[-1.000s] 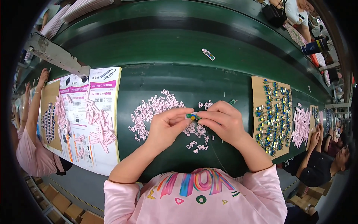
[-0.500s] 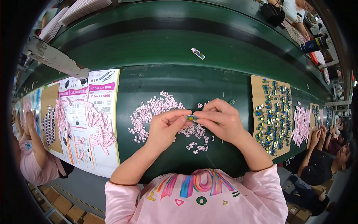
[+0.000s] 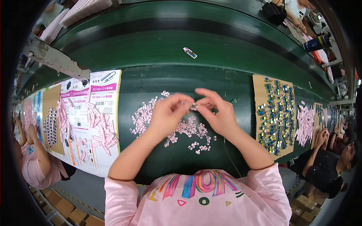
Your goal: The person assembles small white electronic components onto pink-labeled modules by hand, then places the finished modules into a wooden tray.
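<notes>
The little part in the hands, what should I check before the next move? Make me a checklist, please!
1. Little part at the fingertips, between left hand and right hand: ok.
2. Gripped firmly: cannot tell, it is blurred.
3. Facing the right way: cannot tell, too small and partly covered.
4. Pink bits close to the hands: ok, on the table near both.
5. Pink bits in neat rows: not ok, scattered.
6. Boards on the card at the right: ok.

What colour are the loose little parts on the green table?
The loose little parts are pale pink; head view.
</notes>
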Demonstrator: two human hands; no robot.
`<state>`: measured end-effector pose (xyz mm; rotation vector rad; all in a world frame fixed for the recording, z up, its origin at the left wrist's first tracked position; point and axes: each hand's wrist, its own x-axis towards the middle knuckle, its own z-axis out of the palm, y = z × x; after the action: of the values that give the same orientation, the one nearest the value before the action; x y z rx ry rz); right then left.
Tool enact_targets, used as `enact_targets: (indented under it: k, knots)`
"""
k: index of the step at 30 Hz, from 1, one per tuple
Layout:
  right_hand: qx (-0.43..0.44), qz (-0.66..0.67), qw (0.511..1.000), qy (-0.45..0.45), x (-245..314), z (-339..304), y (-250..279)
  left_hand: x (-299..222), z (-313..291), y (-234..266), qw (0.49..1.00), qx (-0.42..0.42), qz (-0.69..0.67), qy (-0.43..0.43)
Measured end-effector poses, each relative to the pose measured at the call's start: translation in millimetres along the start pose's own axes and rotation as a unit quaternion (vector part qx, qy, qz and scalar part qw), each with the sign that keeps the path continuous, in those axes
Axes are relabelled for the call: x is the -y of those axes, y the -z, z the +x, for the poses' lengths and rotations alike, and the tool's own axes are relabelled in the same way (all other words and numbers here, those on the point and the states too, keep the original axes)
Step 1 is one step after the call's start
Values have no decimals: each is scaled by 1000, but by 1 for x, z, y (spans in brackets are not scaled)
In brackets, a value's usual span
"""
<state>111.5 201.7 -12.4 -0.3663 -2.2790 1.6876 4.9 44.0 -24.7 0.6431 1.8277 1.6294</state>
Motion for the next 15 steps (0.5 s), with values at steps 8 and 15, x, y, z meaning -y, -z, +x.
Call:
enact_targets:
  k: [8,15]
  knots:
    - [122,-292,933,174,-15,5,10,6,116,130,930,-257,253,-68]
    - [117,-350,897,244,-13,-2,-10,31,87,168,732,-365,557,-146]
